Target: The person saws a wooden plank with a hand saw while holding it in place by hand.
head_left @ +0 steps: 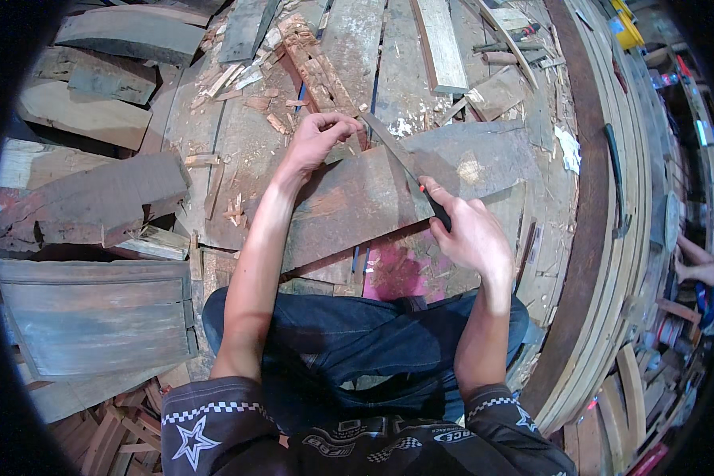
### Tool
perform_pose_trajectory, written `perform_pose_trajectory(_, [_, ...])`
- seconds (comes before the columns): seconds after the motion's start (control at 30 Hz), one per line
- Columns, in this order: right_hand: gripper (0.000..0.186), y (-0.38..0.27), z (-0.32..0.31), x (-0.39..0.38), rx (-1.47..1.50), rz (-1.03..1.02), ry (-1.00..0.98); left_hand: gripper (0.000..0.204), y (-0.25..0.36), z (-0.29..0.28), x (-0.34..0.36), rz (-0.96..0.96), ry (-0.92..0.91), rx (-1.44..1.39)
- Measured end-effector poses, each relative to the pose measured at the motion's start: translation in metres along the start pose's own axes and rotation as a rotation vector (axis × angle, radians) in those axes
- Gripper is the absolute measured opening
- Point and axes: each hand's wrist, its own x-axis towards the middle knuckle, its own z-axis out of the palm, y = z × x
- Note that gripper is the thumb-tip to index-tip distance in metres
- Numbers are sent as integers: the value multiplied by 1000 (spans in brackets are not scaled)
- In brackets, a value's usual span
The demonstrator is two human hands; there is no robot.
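Note:
In my right hand (472,234) is the black-and-orange handle of a tool with a long, thin grey metal blade (390,145); its exact kind is unclear. The blade slants up and left over a wide weathered board (337,202) lying across in front of my folded legs. Close to the blade's tip, my left hand (321,139) has its fingertips pinched together; what they hold, if anything, I cannot make out. Just beyond my left hand lies a narrow, worn strip of wood (313,67) with holes and a splintered surface.
Curved wood pieces (83,111) are stacked at the left, above a framed wooden panel (103,317). Long beams (591,262) line the right, with a dark bent tool (613,182) on them. Chips and splinters (234,210) litter the planks. Another person's bare limb (696,266) shows at far right.

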Motion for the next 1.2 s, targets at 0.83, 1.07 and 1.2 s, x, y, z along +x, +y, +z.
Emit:
perform_pose_trajectory(0.83, [62, -6, -4, 1, 46, 29, -35, 15, 1, -5, -1, 82, 2, -108])
perform_pose_trajectory(1.07, [62, -10, -8, 0, 26, 43, -58, 16, 0, -6, 0, 37, 2, -122])
perform_pose_trajectory(1.2, [65, 1, 1, 0, 59, -57, 61, 15, 0, -5, 1, 32, -5, -137])
